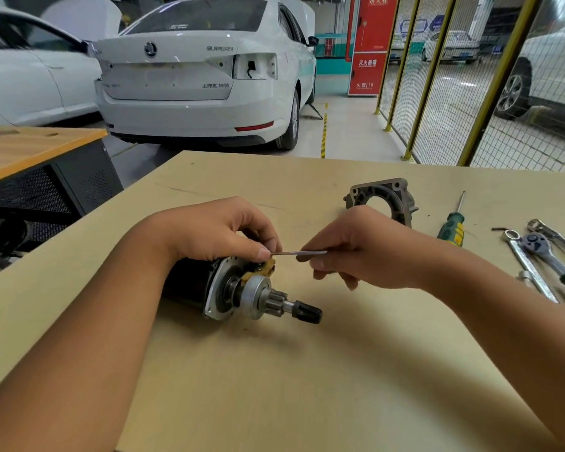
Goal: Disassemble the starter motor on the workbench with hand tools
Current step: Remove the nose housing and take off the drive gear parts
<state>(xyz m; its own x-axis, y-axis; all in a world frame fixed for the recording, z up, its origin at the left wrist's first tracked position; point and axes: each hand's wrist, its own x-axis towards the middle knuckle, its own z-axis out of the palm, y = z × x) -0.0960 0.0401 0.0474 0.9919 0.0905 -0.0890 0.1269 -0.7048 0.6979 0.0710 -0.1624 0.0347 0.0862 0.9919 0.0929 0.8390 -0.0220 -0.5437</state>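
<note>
The starter motor [238,288] lies on its side on the workbench [307,370], near the middle. The left hand [216,230] rests on top of it and pinches one end of a thin metal rod [299,253]. The right hand [356,249] pinches the other end. The rod is skinny and smooth – it could slip from the fingers and roll away. The round motor could roll too. Farther right lie the end housing [382,200] and a screwdriver [452,223].

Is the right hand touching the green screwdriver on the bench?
Apart. The head view shows bare bench between the right hand and the green screwdriver.
</note>
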